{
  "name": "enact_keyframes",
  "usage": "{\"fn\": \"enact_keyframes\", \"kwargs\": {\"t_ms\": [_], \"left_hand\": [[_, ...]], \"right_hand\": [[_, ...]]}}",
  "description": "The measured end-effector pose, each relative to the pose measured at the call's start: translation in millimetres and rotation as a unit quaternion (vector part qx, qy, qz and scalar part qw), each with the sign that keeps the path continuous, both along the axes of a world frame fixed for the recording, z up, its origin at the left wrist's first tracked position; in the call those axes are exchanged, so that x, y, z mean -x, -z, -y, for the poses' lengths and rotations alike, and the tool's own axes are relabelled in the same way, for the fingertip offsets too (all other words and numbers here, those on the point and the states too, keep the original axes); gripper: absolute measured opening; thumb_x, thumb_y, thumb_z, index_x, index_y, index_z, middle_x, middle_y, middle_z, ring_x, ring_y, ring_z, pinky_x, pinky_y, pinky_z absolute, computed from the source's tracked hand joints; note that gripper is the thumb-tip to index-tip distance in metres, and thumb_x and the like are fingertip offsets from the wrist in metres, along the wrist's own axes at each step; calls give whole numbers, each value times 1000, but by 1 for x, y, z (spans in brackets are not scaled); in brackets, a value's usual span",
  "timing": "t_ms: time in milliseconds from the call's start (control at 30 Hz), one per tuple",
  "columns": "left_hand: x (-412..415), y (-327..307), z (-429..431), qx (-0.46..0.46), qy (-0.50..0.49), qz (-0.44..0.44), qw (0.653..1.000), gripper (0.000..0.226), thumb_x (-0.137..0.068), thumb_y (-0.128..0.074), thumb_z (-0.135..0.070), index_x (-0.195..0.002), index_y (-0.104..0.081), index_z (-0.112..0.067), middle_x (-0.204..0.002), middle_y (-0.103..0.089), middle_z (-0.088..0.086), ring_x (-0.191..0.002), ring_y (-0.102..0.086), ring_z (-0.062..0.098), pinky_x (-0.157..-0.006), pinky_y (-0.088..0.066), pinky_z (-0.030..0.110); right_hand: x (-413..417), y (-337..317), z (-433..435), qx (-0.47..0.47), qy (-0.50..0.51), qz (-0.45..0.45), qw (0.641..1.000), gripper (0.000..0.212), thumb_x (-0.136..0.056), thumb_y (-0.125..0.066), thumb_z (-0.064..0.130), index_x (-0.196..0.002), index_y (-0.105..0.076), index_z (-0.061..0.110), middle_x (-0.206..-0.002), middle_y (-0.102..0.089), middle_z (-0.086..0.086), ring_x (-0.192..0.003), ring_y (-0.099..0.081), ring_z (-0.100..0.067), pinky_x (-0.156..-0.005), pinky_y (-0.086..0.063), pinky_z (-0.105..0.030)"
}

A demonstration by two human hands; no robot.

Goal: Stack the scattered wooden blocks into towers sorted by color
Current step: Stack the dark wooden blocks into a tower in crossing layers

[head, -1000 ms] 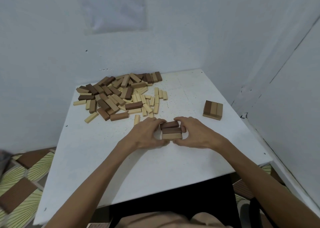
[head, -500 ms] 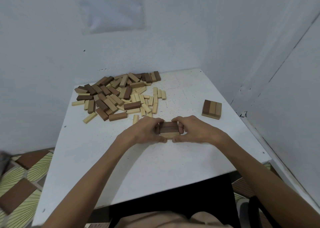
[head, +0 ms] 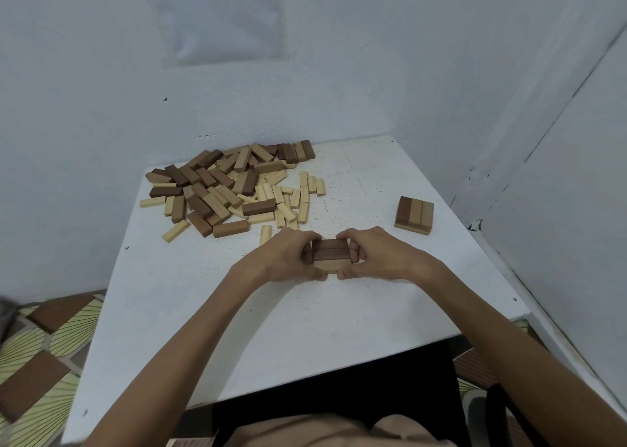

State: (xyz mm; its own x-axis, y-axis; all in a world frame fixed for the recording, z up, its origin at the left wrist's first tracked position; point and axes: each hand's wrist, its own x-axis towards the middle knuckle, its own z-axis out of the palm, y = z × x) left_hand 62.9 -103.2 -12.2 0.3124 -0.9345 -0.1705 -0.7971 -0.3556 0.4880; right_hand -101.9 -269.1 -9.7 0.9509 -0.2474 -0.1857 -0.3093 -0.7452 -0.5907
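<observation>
A row of three wooden blocks (head: 330, 255), two dark brown and one light tan at the near side, lies flat on the white table (head: 271, 328). My left hand (head: 288, 260) grips its left end and my right hand (head: 376, 255) grips its right end, fingers curled round the block ends. A big scattered pile of blocks (head: 230, 188) in dark brown, mid brown and pale wood lies at the table's far left. A finished layer of three blocks (head: 414, 214), one dark and two lighter, sits at the right.
White walls close in behind the table and along its right side. A sheet of paper (head: 220, 12) hangs on the back wall. The table's near edge is just in front of my lap. Patterned floor shows at the left.
The three blocks between my hands were staggered and apart; both hands have squeezed them together into one tight, aligned row. The view has shifted slightly.
</observation>
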Motion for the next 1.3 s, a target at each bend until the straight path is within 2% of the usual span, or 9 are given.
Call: {"fn": "enact_keyframes", "kwargs": {"t_ms": [167, 267, 400, 433, 533, 600, 833, 1033, 1300], "left_hand": [[-2, 14, -15, 101, -5, 20, 995, 89, -73, -87, -56, -147, -45, -33, -122, -42, -13, -113, -40, 7, -88, -39, 23], [-5, 23, -24, 155, 9, 5, 988, 76, -75, -85, -53, -140, -52, -31, -133, -49, -16, -122, -39, 7, -101, -41, 31], [-3, 29, -28, 184, 4, 6, 983, 48, -76, -77, -55, -118, -62, -37, -127, -58, -27, -124, -44, 2, -105, -39, 42], [-3, 31, -27, 188, 3, 14, 982, 43, -75, -77, -56, -113, -63, -38, -126, -59, -28, -125, -45, 1, -106, -37, 44], [-4, 34, -26, 204, 2, 22, 979, 39, -74, -79, -56, -106, -64, -39, -125, -60, -29, -125, -45, -1, -106, -36, 45], [-4, 36, -25, 216, 2, 15, 976, 38, -73, -80, -53, -104, -65, -37, -125, -61, -27, -123, -47, -1, -104, -37, 45], [-4, 37, -21, 240, 17, -15, 970, 38, -69, -85, -44, -100, -66, -33, -122, -63, -22, -121, -49, 7, -100, -40, 48], [-6, 23, 2, 254, 47, -29, 966, 40, -68, -83, -48, -101, -66, -31, -117, -65, -20, -114, -53, 15, -101, -41, 46], [-12, 4, 66, 277, 111, -43, 953, 40, -71, -81, -45, -103, -69, -25, -116, -68, -18, -106, -55, 10, -94, -45, 38]], "right_hand": [[-1, 0, 0, 6, -2, -9, 1000, 76, -82, -83, 46, -145, -49, 21, -98, -62, 6, -91, -57, -8, -78, -46, -22], [-2, 0, 0, 9, -1, -13, 1000, 76, -82, -84, 46, -145, -50, 21, -99, -61, 6, -91, -57, -8, -79, -47, -24], [-2, 0, 0, 21, -1, -11, 1000, 76, -82, -83, 48, -145, -50, 21, -104, -57, 7, -90, -53, -6, -74, -42, -21], [-2, 1, -1, 29, 1, -7, 1000, 77, -82, -82, 49, -146, -48, 23, -110, -52, 7, -95, -52, -7, -76, -41, -20], [5, 6, -3, 52, -4, 25, 998, 85, -84, -78, 49, -154, -36, 27, -138, -36, 6, -127, -38, -11, -101, -42, -28], [11, 9, -4, 52, -27, 56, 997, 82, -86, -76, 42, -155, -33, 27, -145, -35, 10, -130, -32, -8, -108, -39, -30], [17, 13, 2, 58, -56, 113, 990, 47, -83, -74, 37, -126, -57, 31, -123, -52, 19, -118, -41, 0, -98, -40, -21], [24, 0, 20, 68, -48, 138, 987, 45, -81, -76, 35, -124, -61, 31, -122, -56, 20, -119, -44, -2, -100, -39, -19], [37, -14, 66, 86, 5, 142, 986, 46, -81, -80, 34, -124, -63, 29, -121, -58, 19, -111, -44, 5, -95, -34, -10]]}}
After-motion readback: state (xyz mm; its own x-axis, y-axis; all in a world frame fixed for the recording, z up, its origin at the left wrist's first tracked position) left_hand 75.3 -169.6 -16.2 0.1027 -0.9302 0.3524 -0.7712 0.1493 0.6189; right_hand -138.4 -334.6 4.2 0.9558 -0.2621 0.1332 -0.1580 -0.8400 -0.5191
